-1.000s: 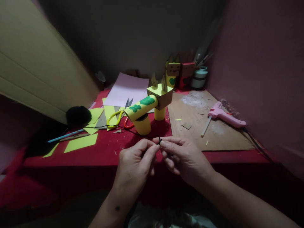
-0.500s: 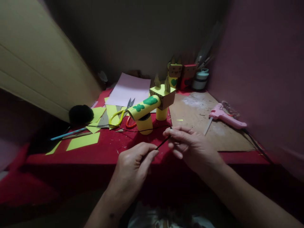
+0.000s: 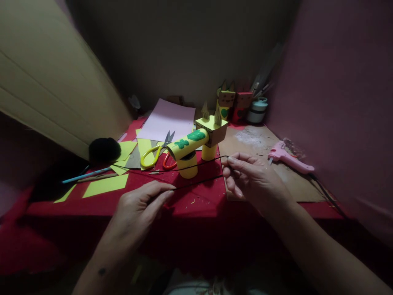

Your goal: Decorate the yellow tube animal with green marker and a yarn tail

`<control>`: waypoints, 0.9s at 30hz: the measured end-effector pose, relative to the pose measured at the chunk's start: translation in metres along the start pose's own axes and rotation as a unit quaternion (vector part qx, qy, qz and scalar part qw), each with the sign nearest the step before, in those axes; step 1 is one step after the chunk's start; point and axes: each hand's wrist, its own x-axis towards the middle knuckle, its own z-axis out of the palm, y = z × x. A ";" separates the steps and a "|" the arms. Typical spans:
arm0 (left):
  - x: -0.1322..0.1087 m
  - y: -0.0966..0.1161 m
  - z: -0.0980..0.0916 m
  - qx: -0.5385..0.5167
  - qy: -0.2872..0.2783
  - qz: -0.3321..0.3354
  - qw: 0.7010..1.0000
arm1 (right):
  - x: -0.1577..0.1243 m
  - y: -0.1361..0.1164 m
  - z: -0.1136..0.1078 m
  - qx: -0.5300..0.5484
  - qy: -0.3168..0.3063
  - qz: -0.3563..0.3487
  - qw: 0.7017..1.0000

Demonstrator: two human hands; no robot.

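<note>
My left hand [image 3: 139, 207] pinches one end of a thin black yarn strand [image 3: 196, 182] above the red table's front edge. My right hand [image 3: 250, 178] pinches the strand's other part, and the yarn doubles back from it toward the left. The strand is stretched between both hands, just in front of a yellow paper-roll animal figure [image 3: 192, 145] with green spots and a cardboard box head.
Yellow-and-orange scissors [image 3: 156, 152], yellow paper scraps [image 3: 106, 184], a black yarn ball [image 3: 104, 149] and a blue pencil [image 3: 84, 175] lie on the left. A pink glue gun [image 3: 290, 157] rests on a cardboard sheet [image 3: 294, 180] at right. More box figures [image 3: 227, 104] and a jar [image 3: 258, 110] stand at the back.
My hands have pulled apart, the left moving left and the right moving right and up. The yarn between them has lengthened from a tiny pinch to a long stretched strand.
</note>
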 end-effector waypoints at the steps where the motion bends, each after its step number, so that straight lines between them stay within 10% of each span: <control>1: 0.000 -0.001 -0.001 -0.001 0.010 -0.002 1.000 | 0.000 0.001 0.001 -0.002 0.003 -0.002 1.000; 7: 0.007 -0.002 0.004 -0.038 0.096 0.030 0.994 | -0.003 0.005 0.007 -0.004 0.041 -0.039 0.998; 18: 0.016 -0.002 0.025 -0.042 0.242 0.105 0.964 | -0.007 0.029 0.018 -0.080 0.130 -0.312 0.938; 27: 0.024 -0.012 0.019 -0.075 0.149 0.043 0.985 | -0.016 0.047 0.025 -0.033 0.089 -0.326 0.940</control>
